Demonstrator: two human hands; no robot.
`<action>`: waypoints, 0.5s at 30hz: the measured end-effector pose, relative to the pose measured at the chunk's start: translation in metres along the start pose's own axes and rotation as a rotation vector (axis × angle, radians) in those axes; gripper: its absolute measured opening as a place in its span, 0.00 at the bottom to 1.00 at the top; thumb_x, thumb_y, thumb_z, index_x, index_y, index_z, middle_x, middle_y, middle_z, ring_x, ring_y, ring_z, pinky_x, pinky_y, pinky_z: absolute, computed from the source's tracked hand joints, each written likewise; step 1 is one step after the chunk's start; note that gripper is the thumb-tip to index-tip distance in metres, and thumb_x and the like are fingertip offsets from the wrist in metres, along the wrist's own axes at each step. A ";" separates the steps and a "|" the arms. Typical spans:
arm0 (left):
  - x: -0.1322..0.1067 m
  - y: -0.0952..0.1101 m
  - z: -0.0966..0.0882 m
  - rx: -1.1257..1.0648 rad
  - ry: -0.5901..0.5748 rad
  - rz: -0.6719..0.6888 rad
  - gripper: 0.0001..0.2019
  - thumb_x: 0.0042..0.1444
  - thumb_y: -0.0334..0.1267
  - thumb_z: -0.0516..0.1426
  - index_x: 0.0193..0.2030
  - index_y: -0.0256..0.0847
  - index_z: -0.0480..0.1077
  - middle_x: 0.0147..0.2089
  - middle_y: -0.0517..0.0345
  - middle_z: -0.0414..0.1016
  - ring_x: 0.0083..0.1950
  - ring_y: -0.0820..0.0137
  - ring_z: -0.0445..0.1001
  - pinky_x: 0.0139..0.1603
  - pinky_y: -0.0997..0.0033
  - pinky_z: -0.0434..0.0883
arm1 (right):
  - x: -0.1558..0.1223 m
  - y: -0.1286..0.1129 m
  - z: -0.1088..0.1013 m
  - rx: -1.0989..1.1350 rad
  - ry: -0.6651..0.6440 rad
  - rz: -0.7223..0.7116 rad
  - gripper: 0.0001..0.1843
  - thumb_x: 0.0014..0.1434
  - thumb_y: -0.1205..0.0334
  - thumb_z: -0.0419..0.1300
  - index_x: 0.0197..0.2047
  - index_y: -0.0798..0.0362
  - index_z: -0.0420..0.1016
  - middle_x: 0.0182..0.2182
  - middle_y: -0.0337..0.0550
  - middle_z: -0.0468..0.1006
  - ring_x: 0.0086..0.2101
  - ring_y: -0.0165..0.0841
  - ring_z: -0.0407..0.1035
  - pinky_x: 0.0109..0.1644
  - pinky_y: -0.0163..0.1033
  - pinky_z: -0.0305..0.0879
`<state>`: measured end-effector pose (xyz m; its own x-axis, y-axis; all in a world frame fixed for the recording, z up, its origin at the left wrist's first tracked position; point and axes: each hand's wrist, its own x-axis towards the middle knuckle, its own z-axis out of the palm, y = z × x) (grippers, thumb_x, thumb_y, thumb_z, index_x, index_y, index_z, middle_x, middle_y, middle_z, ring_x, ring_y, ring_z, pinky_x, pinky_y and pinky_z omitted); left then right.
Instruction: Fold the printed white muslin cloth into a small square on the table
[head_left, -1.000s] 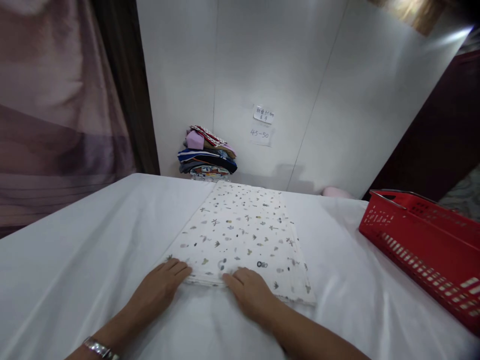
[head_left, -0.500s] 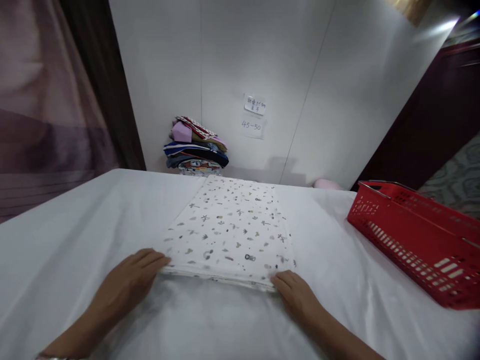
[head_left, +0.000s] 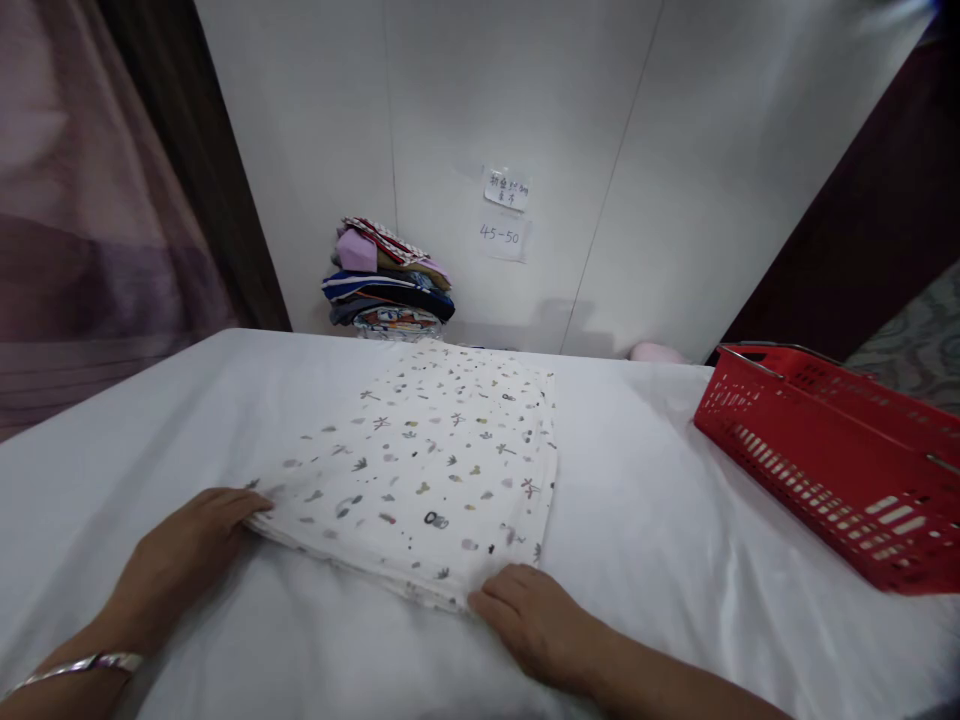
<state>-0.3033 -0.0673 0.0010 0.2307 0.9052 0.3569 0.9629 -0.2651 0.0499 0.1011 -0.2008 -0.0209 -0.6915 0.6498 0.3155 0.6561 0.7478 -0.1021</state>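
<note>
A folded white cloth (head_left: 427,460) with small grey, green and brown printed motifs lies in layers on the white-covered table (head_left: 645,500). Its near edge is turned toward the left. My left hand (head_left: 199,530) is closed on the near left corner, with the thumb hidden beneath. At the near right corner, my right hand (head_left: 532,615) pinches the layered edge between fingers and thumb. A silver bangle (head_left: 90,665) circles my left wrist.
A red plastic basket (head_left: 832,450) stands on the table at the right. Stacked clothes (head_left: 390,280) rest at the back against a pale wall (head_left: 315,120). Paper notes (head_left: 504,235) hang on that wall. A pinkish curtain (head_left: 112,220) hangs at the left.
Both hands have moved left, drawing the cloth's near edge with them. The cloth now lies skewed, its near left corner pulled farther out. My right hand has also come slightly nearer.
</note>
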 end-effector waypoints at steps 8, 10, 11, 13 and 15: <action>-0.047 0.128 0.005 -0.209 -0.051 0.471 0.26 0.52 0.33 0.52 0.60 0.49 0.62 0.58 0.59 0.70 0.58 0.62 0.67 0.64 0.52 0.55 | 0.007 0.010 -0.009 0.203 0.132 0.063 0.27 0.53 0.73 0.49 0.57 0.52 0.57 0.39 0.46 0.74 0.36 0.36 0.67 0.38 0.38 0.65; -0.056 0.174 -0.001 -0.321 -0.111 0.548 0.29 0.52 0.39 0.56 0.63 0.48 0.57 0.59 0.56 0.68 0.57 0.62 0.67 0.63 0.53 0.58 | 0.013 0.010 -0.018 0.229 0.160 0.070 0.28 0.54 0.73 0.49 0.58 0.52 0.56 0.40 0.48 0.74 0.37 0.38 0.68 0.40 0.40 0.66; -0.057 0.194 -0.003 -0.377 -0.132 0.545 0.29 0.52 0.40 0.57 0.62 0.48 0.58 0.58 0.56 0.69 0.56 0.62 0.68 0.61 0.54 0.61 | 0.017 0.009 -0.022 0.242 0.162 0.075 0.28 0.53 0.74 0.49 0.58 0.52 0.56 0.41 0.48 0.74 0.39 0.38 0.68 0.42 0.41 0.67; -0.053 0.222 -0.005 -0.447 -0.167 0.450 0.19 0.54 0.37 0.55 0.54 0.45 0.64 0.51 0.55 0.73 0.50 0.64 0.71 0.53 0.59 0.68 | 0.024 0.007 -0.030 0.280 0.142 0.083 0.28 0.53 0.75 0.48 0.57 0.52 0.57 0.43 0.48 0.72 0.42 0.37 0.66 0.44 0.42 0.67; -0.045 0.235 -0.003 -0.466 -0.182 0.359 0.10 0.54 0.31 0.53 0.43 0.42 0.68 0.41 0.56 0.75 0.43 0.65 0.73 0.44 0.63 0.70 | 0.029 0.004 -0.036 0.314 0.131 0.091 0.27 0.53 0.76 0.47 0.56 0.51 0.58 0.43 0.47 0.70 0.43 0.36 0.65 0.45 0.41 0.67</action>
<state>-0.0875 -0.1712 -0.0005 0.5891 0.7636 0.2642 0.6676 -0.6442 0.3732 0.0940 -0.1837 0.0216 -0.5765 0.7076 0.4086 0.5741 0.7067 -0.4137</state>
